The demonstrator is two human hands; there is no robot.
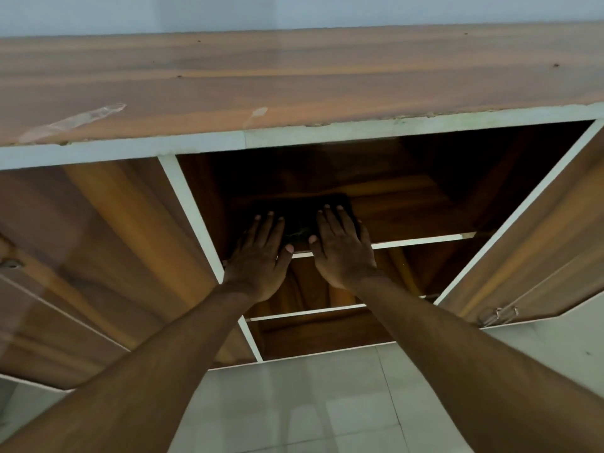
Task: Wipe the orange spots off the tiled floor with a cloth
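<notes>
A dark folded cloth (302, 212) lies on the upper shelf (418, 220) inside an open wooden cabinet. My left hand (260, 256) rests flat on the cloth's left part, fingers spread. My right hand (341, 248) lies flat on its right part, fingers spread too. Neither hand is closed around it. The pale tiled floor (310, 403) shows below the cabinet; no orange spots are visible on it in this view.
The cabinet has a long wooden top (294, 76) with white edging. Its right door (536, 250) stands open, with a metal handle near its lower edge. A closed door (98, 250) is on the left. A lower shelf (313, 310) sits beneath my wrists.
</notes>
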